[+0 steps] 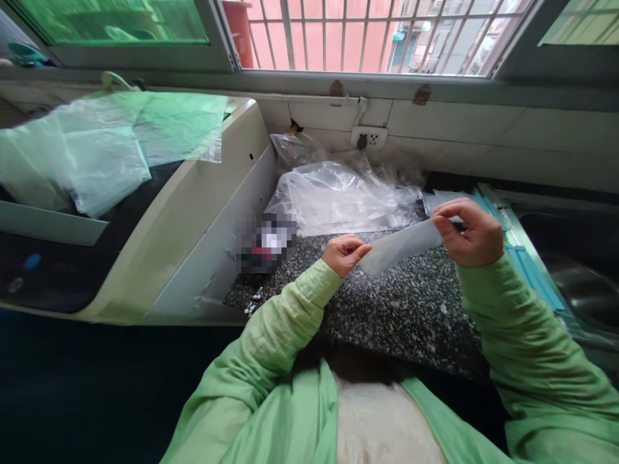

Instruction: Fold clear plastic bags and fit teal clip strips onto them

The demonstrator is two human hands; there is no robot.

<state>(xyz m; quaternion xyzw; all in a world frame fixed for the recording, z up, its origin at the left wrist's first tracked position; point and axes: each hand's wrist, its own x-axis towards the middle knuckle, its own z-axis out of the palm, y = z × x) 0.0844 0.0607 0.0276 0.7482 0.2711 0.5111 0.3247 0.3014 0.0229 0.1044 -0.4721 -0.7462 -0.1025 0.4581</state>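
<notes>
Above the speckled table (387,309), both hands hold a small clear bag (401,246) stretched between them. The left hand (344,253) pinches the bag's near-left end with fingers closed on it; the right hand (471,232) has its grip closed on the far-right end, a little higher, so the bag slants up to the right. Both arms wear green sleeves (271,341).

Open room lies under the bag: bare table stretches from the hands toward the near edge, where the person's body meets it. Left of that room a white machine (193,238) stands hard against the table, its side wall forming a boundary just beside the left hand. A blurred dark thing (265,241) lies by that wall, near the left hand but apart from it. Far of the hands a heap of clear plastic (338,193) fills the back of the table up to the tiled wall (459,129), where a socket (368,137) sits. Right of the right hand a blue strip (527,264) borders a steel sink (580,277).

More plastic sheets (101,148) lie over the machine's top at far left. Along the far side runs a window (367,32) with bars, pink wall showing beyond.
</notes>
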